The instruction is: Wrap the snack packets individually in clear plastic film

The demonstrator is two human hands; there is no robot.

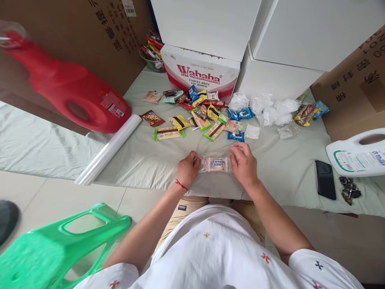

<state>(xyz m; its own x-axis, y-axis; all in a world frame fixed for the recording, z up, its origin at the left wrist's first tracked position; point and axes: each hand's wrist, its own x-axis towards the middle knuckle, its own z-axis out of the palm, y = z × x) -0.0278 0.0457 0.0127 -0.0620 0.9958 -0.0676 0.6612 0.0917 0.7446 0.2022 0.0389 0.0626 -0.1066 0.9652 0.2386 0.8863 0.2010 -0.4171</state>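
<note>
Between my two hands lies a small snack packet [217, 163], pink with blue print, inside clear plastic wrap near the table's front edge. My left hand [189, 165], with a red string at the wrist, pinches the left end of the wrap. On the other end, my right hand [244, 164] has its fingers closed on the wrap. Just beyond are loose snacks, among them a cracker pack [214, 130], a blue packet [236, 135] and a brown cookie packet [152, 118]. Crumpled clear plastic [267, 110] is heaped behind my right hand.
A roll of clear film [108, 148] and a red jug [78, 88] are on the left. To the right are a phone [325, 180], keys [349, 189] and a white bottle [361, 154]. A Wahaha carton [201, 72] stands behind; a green stool [69, 241] is on the floor.
</note>
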